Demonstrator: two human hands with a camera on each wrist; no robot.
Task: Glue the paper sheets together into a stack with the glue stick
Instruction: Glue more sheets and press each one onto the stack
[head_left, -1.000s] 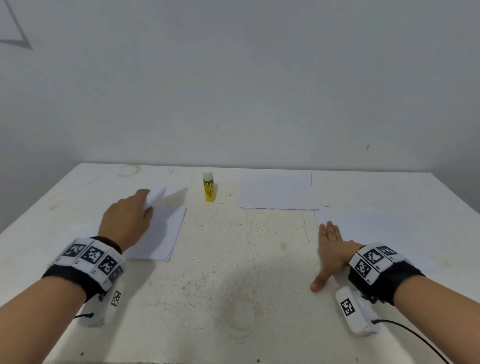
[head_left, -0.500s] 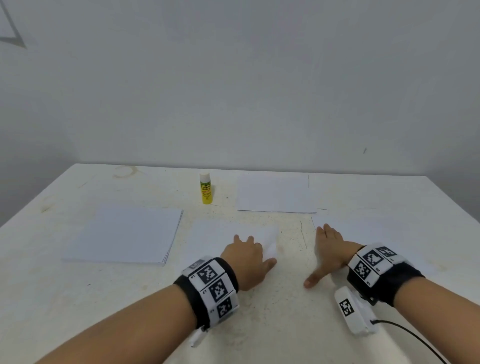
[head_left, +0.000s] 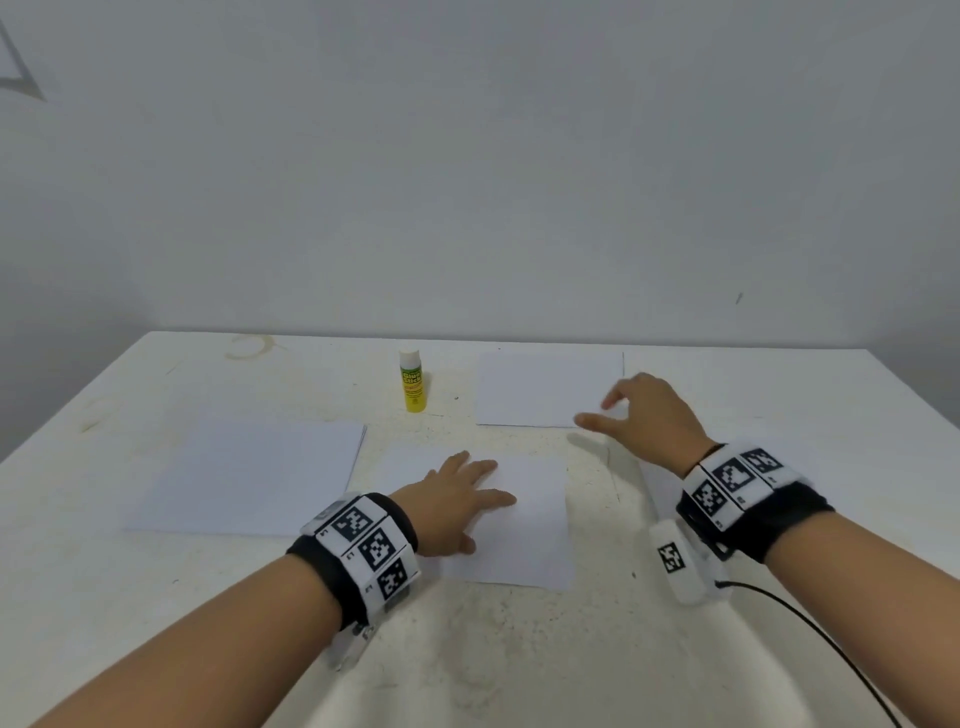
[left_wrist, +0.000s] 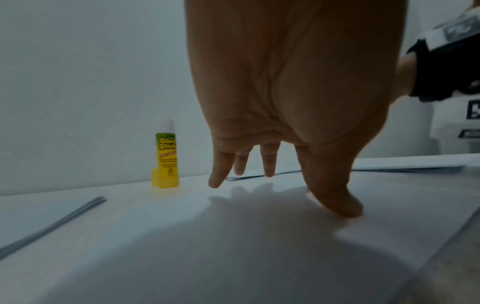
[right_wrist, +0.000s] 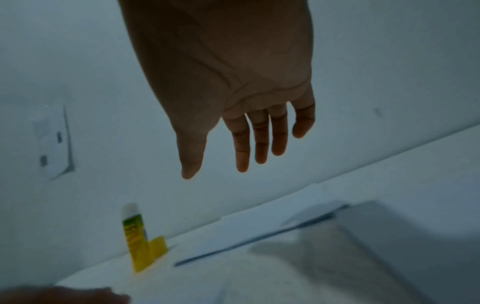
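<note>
A single white sheet (head_left: 524, 525) lies in the middle of the table, and my left hand (head_left: 457, 499) rests flat on it with straight fingers (left_wrist: 335, 197). A yellow glue stick (head_left: 413, 382) with a white cap stands upright at the back, also visible in both wrist views (left_wrist: 166, 162) (right_wrist: 135, 236). A stack of white sheets (head_left: 254, 478) lies at the left. Another sheet (head_left: 540, 389) lies at the back right. My right hand (head_left: 639, 410) hovers open over that sheet's near right corner, fingers (right_wrist: 259, 142) spread and holding nothing.
The white table (head_left: 519, 649) is worn and speckled, with a grey wall close behind it. More paper (head_left: 660, 467) lies at the right, partly under my right wrist. A black cable (head_left: 810, 634) trails from the right wrist camera. A wall socket (right_wrist: 53, 142) shows in the right wrist view.
My left hand carried one sheet from the left stack to the table's middle and now lies flat on it. My right hand lifted off the table and moved back toward the far sheet.
</note>
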